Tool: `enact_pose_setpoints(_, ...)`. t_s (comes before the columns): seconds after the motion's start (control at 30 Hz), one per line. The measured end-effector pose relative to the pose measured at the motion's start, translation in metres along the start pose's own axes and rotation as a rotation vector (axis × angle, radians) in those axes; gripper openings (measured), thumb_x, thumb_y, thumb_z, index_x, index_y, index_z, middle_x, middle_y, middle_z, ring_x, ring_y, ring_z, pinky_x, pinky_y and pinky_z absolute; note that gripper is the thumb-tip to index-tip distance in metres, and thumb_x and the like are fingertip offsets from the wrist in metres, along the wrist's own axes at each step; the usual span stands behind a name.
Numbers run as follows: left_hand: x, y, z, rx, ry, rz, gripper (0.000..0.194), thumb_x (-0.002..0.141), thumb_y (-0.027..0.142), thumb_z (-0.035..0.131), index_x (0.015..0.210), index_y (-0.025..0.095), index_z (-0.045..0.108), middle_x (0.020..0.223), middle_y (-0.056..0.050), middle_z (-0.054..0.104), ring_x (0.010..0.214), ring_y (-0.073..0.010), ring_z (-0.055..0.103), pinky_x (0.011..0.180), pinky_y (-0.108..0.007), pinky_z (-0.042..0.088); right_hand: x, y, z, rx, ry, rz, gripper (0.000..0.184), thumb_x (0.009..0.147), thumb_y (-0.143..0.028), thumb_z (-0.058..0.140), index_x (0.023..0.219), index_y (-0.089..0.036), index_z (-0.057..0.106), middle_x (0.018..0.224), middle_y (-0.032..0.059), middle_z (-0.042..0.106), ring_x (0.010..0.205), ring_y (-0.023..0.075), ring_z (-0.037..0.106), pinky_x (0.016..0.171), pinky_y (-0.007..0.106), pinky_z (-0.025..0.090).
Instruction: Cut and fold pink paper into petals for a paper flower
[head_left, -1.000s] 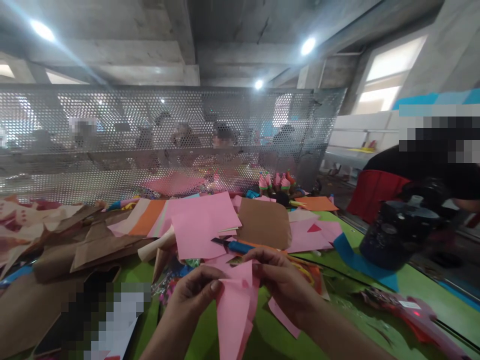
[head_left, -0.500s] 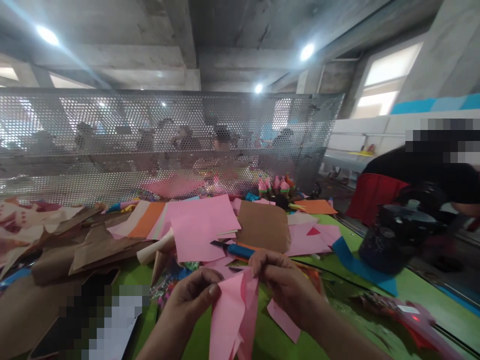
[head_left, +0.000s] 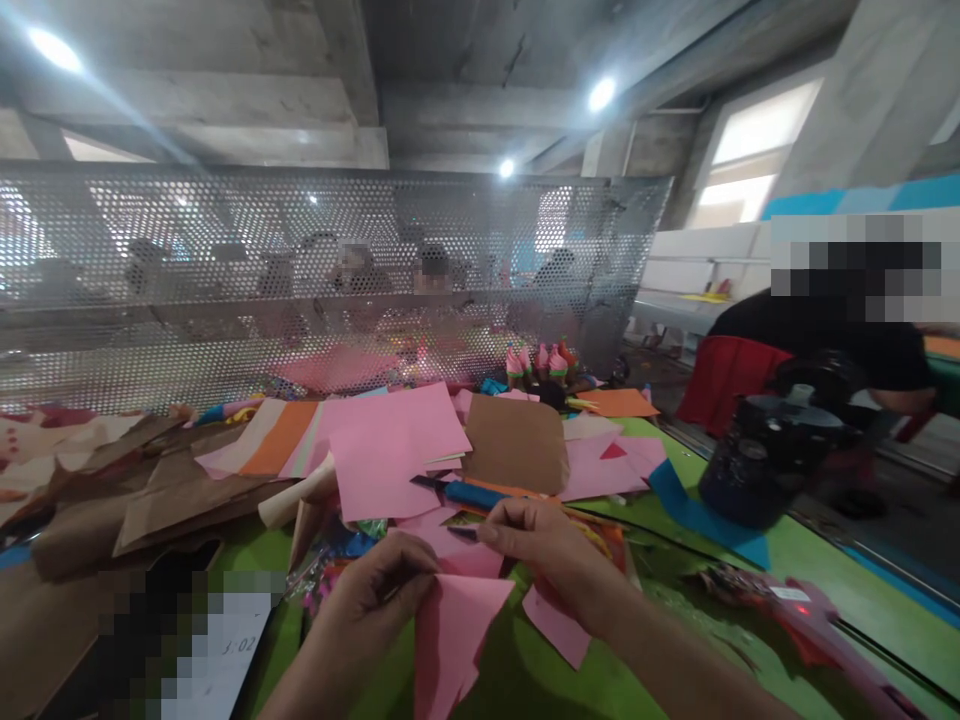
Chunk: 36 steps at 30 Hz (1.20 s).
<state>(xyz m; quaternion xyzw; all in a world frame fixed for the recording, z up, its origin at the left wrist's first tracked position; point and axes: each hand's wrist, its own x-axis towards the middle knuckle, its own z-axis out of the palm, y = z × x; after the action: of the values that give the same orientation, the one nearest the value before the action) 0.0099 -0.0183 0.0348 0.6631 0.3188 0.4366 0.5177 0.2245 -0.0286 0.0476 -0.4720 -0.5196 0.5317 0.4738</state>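
Pinched between the thumb and fingers of my left hand (head_left: 386,585) is a pink sheet of paper (head_left: 454,635), hanging down with a pointed right corner and an uneven lower edge. My right hand (head_left: 544,550) is closed in a pinch just above and right of that corner, apart from the sheet. What its fingertips hold, if anything, I cannot make out. A dark pointed tip (head_left: 463,533) shows beside them. Beyond the right hand lies a blue-handled craft knife (head_left: 472,492). A small pink paper piece (head_left: 557,625) rests on the green table below my right wrist.
Pink sheets (head_left: 397,450), a brown sheet (head_left: 516,445) and brown paper (head_left: 187,500) cover the table's back and left. A phone (head_left: 217,650) lies front left. At right are a blue strip (head_left: 709,515), a dark pot (head_left: 769,460) and a pink glue gun (head_left: 817,620). A person sits beyond.
My right hand has let go of the pink paper's upper right part and moved slightly away. The sheet has opened out and hangs from my left hand alone. The view has shifted slightly.
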Motion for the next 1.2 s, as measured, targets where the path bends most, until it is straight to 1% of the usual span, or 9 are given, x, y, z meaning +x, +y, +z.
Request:
enact_pose_setpoints(0.23,-0.001,0.001,0.001,-0.007,0.017,-0.031,0.009,0.075,0.028,0.067,0.071,0.020,0.066,0.077,-0.003,0.061,0.076,-0.0186,0.055,0.069,-0.025,0.041,0.006,0.004,-0.003,-0.072,0.016,-0.036,0.033,0.063,-0.044,0.080,0.060,-0.016,0.064,0.052,-0.0034,0.057,0.049,0.0097,0.049,0.049,0.022,0.037)
enact_pose_setpoints(0.53,0.001,-0.013,0.004,-0.086,0.080,-0.116,0.015,0.074,0.033,0.070,0.071,0.019,0.068,0.069,-0.001,0.059,0.068,-0.0164,0.051,0.063,-0.023,0.040,0.005,0.007,-0.003,-0.014,-0.041,-0.006,0.017,0.063,-0.027,0.077,0.064,-0.016,0.064,0.055,-0.0032,0.058,0.049,0.0093,0.049,0.048,0.022,0.036)
enact_pose_setpoints(0.77,0.001,-0.018,0.006,-0.070,0.117,-0.104,0.014,0.073,0.032,0.070,0.069,0.019,0.068,0.067,0.000,0.061,0.067,-0.0162,0.054,0.061,-0.023,0.040,0.007,0.011,-0.001,-0.050,-0.040,0.003,0.009,0.062,-0.015,0.073,0.067,-0.016,0.065,0.057,-0.0042,0.057,0.049,0.0083,0.047,0.048,0.021,0.034)
enact_pose_setpoints(0.83,0.001,-0.019,0.005,-0.014,0.117,-0.076,0.011,0.074,0.029,0.068,0.070,0.019,0.068,0.068,-0.001,0.063,0.068,-0.0172,0.056,0.062,-0.024,0.041,0.006,0.006,0.001,-0.082,-0.035,-0.007,0.012,0.063,-0.016,0.074,0.073,-0.016,0.068,0.065,-0.0019,0.062,0.056,0.0104,0.051,0.051,0.022,0.037)
enact_pose_setpoints(0.9,0.001,-0.019,0.004,0.083,0.118,-0.037,0.007,0.076,0.025,0.065,0.072,0.020,0.067,0.071,-0.002,0.065,0.071,-0.0184,0.058,0.065,-0.025,0.043,0.003,-0.002,0.003,-0.159,-0.030,-0.064,0.012,0.072,-0.024,0.072,0.083,-0.018,0.071,0.079,0.0023,0.067,0.071,0.0155,0.058,0.061,0.025,0.042)
enact_pose_setpoints(0.97,0.001,-0.019,0.003,0.191,0.126,0.016,0.006,0.077,0.019,0.062,0.074,0.020,0.067,0.074,-0.002,0.067,0.073,-0.0191,0.060,0.067,-0.026,0.043,-0.001,-0.010,0.004,-0.251,-0.041,-0.155,0.020,0.085,-0.036,0.061,0.090,-0.021,0.072,0.094,0.0059,0.069,0.088,0.0209,0.060,0.074,0.031,0.044)
enact_pose_setpoints(1.03,0.000,-0.017,0.004,0.274,0.136,0.068,0.011,0.077,0.013,0.060,0.074,0.021,0.067,0.075,-0.001,0.067,0.074,-0.0189,0.061,0.068,-0.026,0.043,-0.004,-0.015,0.005,-0.337,-0.055,-0.242,0.027,0.091,-0.042,0.054,0.091,-0.023,0.073,0.103,0.0070,0.067,0.099,0.0237,0.058,0.084,0.035,0.042)
enact_pose_setpoints(1.1,-0.001,-0.014,0.005,0.331,0.147,0.100,0.014,0.077,0.011,0.059,0.073,0.022,0.067,0.074,0.000,0.066,0.073,-0.0178,0.060,0.067,-0.025,0.043,-0.007,-0.015,0.007,-0.438,-0.059,-0.320,0.022,0.087,-0.043,0.061,0.088,-0.024,0.073,0.106,0.0065,0.064,0.104,0.0249,0.056,0.091,0.037,0.040)
enact_pose_setpoints(1.2,-0.002,-0.009,0.008,0.382,0.157,0.124,0.012,0.078,0.013,0.061,0.072,0.022,0.066,0.074,0.001,0.066,0.073,-0.0168,0.061,0.067,-0.024,0.043,-0.008,-0.008,0.012,-0.578,-0.045,-0.418,0.016,0.079,-0.040,0.072,0.084,-0.025,0.072,0.104,0.0055,0.062,0.104,0.0248,0.054,0.090,0.036,0.040)
